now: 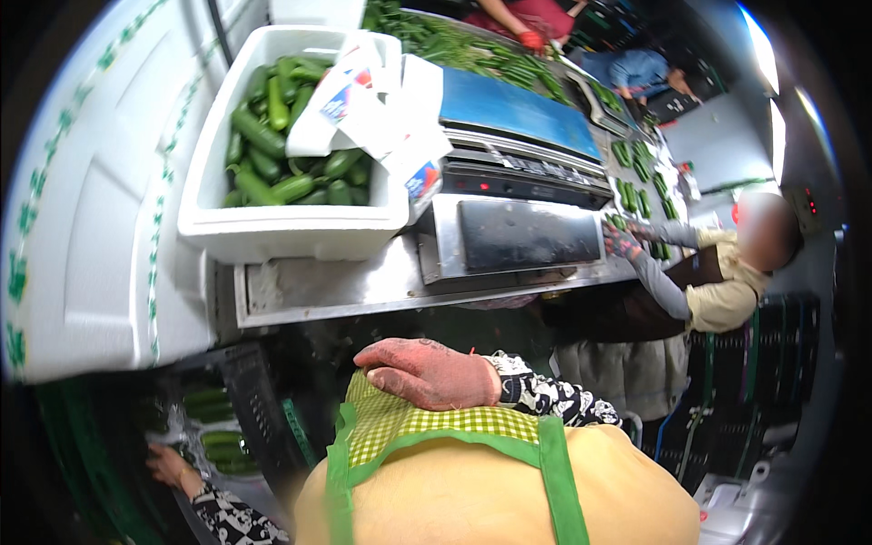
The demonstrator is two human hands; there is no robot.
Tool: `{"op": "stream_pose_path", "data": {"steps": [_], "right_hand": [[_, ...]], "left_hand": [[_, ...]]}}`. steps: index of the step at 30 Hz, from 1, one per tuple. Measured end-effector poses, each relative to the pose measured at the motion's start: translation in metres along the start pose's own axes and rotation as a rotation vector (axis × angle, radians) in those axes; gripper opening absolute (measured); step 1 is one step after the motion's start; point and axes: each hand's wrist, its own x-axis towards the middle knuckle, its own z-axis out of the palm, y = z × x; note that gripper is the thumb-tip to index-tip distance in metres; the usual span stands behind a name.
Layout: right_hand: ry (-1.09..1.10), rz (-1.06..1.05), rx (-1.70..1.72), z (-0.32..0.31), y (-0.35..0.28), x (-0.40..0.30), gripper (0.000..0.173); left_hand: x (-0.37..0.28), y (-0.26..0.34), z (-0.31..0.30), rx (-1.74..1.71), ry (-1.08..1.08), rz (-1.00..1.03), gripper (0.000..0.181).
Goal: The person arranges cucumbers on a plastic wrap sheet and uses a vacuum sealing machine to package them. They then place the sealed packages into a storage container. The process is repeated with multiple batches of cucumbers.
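Observation:
In a dusty red work glove, my right hand (427, 375) rests over the green checked apron (470, 424), its fingers together and its palm hidden. My left hand (167, 465) is bare and reaches down at the lower left, beside packed green cucumbers (223, 446) in clear plastic in a dark crate (255, 388); whether it grips anything is unclear. On the steel table ahead, a white foam box (293, 235) holds loose cucumbers (259, 133). Printed plastic film or bags (340, 109) lie over the box's right side. Beside it stands a wrapping machine with a black plate (530, 231).
A co-worker (708, 279) in gloves handles cucumbers at the table's right end. Further back, another person's red-gloved hand (531, 41) is over a heap of cucumbers. White foam boxes (109, 170) stand at the left. Dark crates (749, 368) are stacked at the right.

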Motion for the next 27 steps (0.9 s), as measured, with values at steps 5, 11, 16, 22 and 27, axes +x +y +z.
{"op": "stream_pose_path", "data": {"steps": [5,11,16,22,27], "right_hand": [[0.131,0.096,0.151,-0.003,0.030,-0.021,0.043],[0.532,0.074,0.759,-0.032,0.098,-0.087,0.043],[1.238,-0.230,1.055,-0.146,0.176,-0.162,0.032],[1.874,-0.139,0.970,-0.281,0.357,-0.295,0.037],[1.965,0.096,1.030,-0.386,0.449,-0.308,0.047]], "left_hand": [[-0.037,0.005,-0.009,-0.082,0.152,0.157,0.077],[-0.166,0.097,-0.031,-0.416,0.092,0.450,0.074],[-0.236,0.164,-0.089,-0.735,0.264,0.590,0.072],[-0.367,0.255,-0.217,-1.172,0.457,0.816,0.069],[-0.677,0.366,-0.253,-1.539,-0.566,1.510,0.052]]}}
